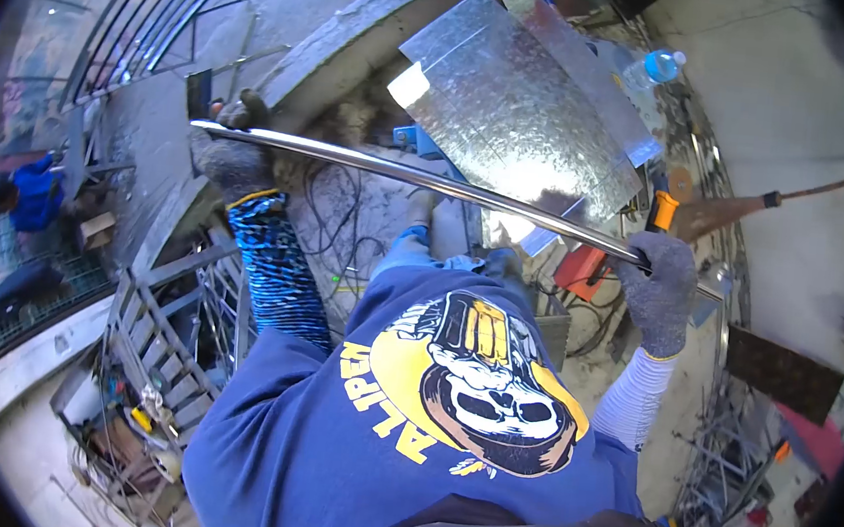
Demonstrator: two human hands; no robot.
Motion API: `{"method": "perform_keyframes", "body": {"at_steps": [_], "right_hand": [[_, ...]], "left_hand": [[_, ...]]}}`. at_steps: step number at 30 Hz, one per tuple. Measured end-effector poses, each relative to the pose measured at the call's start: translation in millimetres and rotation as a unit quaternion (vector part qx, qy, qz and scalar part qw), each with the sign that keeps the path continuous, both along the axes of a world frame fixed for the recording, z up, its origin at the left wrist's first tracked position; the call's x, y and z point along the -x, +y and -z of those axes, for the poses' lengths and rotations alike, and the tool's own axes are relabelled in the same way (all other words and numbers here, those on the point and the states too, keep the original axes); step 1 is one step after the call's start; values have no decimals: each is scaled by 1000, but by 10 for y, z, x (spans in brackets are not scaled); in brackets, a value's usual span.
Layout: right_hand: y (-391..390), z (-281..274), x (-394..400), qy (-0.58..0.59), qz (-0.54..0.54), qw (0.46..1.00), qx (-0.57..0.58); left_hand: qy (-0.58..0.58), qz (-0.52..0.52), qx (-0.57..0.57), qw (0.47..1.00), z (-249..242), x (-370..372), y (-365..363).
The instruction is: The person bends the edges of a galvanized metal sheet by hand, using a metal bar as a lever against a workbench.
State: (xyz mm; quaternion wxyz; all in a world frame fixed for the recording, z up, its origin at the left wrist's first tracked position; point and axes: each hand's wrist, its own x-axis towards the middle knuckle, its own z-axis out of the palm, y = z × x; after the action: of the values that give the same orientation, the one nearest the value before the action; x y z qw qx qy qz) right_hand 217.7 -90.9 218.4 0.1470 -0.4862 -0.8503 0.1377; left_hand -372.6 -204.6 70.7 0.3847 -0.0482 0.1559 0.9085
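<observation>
A long shiny metal tube [429, 179] spans in front of my body, slanting down from left to right. My left hand [236, 157], in a dark grey work glove, is closed around it near its left end. Toward the other end, my right hand [661, 289], in a grey knit glove, wraps the tube, and a short length sticks out past the fist. Just above that hand is an orange-and-black handle [661, 212]; the rest of that tool cannot be made out. Below the tube lies a red object [580, 269].
Galvanized metal sheets [526, 102] lie ahead, with a water bottle [663, 68] beside them. A broom [738, 213] lies to the right. Black cables [331, 210] coil on the floor. Metal frames [159, 341] stand at left. Another person [35, 192] in blue is at far left.
</observation>
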Motion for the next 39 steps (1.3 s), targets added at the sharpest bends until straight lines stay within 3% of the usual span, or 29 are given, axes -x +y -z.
{"method": "perform_keyframes", "body": {"at_steps": [2, 3, 6, 7, 8, 9, 10, 12, 13, 15, 19, 21, 22, 24, 26, 27, 29, 30, 31, 33, 34, 35, 38, 39], "right_hand": [[-82, -58, 236, -2, -17, 1000, -8], [-117, -87, 373, -9, -13, 1000, -6], [-208, -265, 871, -52, -82, 993, -74], [-232, -329, 995, -56, -80, 992, -77], [-257, -382, 1121, -64, -85, 989, -103], [-267, -430, 1213, -73, -90, 985, -128], [-238, -483, 1296, -77, -84, 985, -130], [-103, -582, 1439, -125, -123, 973, -148], [-32, -624, 1479, -130, -125, 972, -148], [160, -711, 1508, -153, -171, 964, -134], [502, -974, 1572, -133, -218, 961, -107], [682, -1145, 1692, -155, -231, 956, -90], [856, -1175, 1753, -132, -275, 945, -115], [1047, -1193, 1867, -107, -317, 931, -143], [1127, -1200, 2065, -12, -246, 908, -339], [1119, -1154, 2093, -6, -255, 906, -339], [1100, -899, 2109, 165, -159, 934, -273], [1118, -666, 2101, 212, -163, 932, -243], [1061, -428, 2084, 242, -124, 952, -138], [965, 49, 2089, 211, -139, 962, -102], [905, 349, 2073, 210, -136, 967, -54], [847, 660, 2070, 212, -111, 971, -7], [729, 1258, 2030, 175, -64, 980, 67], [717, 1378, 2031, 134, -28, 986, 94]], "left_hand": [[-6, -61, 72, 996, -304, -11, 4], [-12, -57, 74, 996, -220, 103, -89], [81, -19, 268, 960, 289, 516, -375], [159, 27, 390, 907, 410, 506, -480], [269, 57, 526, 805, 480, 531, -590], [369, 85, 640, 669, 535, 551, -700], [371, 90, 636, 671, 602, 551, -820], [564, 62, 679, 466, 705, 459, -1044], [561, 65, 678, 470, 632, 335, -1058], [836, 67, 485, 248, 479, 80, -1087], [843, 142, 475, 208, 847, -48, -1406], [808, 283, 439, 272, 1098, -94, -1562], [762, 325, 483, 286, 1130, -170, -1580], [737, 330, 511, 296, 1109, -239, -1601], [675, 339, 556, 346, 1171, -277, -1597], [670, 335, 564, 347, 1145, -305, -1605], [603, 275, 605, 441, 1007, -316, -1554], [638, 215, 611, 416, 863, -336, -1495], [635, 210, 619, 412, 837, -315, -1469], [626, 111, 664, 393, 790, -245, -1404], [665, 115, 657, 337, 611, -190, -1322], [662, 114, 663, 331, 622, -131, -1279], [592, 274, 657, 377, 595, -12, -1097], [591, 278, 658, 376, 638, -15, -998]]}}
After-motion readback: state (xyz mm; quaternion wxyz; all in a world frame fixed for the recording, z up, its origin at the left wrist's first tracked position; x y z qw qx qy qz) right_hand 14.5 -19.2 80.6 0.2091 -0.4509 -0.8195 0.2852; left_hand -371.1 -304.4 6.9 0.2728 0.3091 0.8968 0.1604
